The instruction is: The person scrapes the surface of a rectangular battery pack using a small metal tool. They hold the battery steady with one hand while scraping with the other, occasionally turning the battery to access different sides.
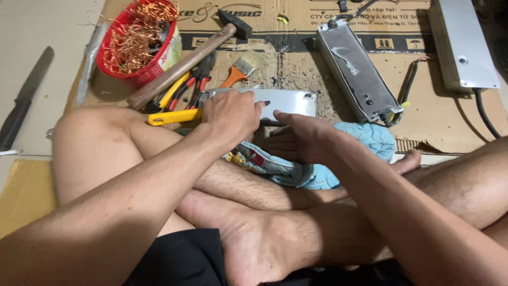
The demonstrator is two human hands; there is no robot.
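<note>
I sit cross-legged on flattened cardboard. My left hand grips the near left end of a long silver metal box that lies across my front. My right hand rests palm-down just below the box's middle, fingers pointing left, touching its near edge and a light blue patterned cloth that lies under the box and over my shins.
Behind the box lie a yellow-handled tool, red and yellow pliers, a wooden-handled hammer, an orange-handled paintbrush, and a red basket of copper wire. Two more metal boxes lie at right. A dark knife lies on the floor at left.
</note>
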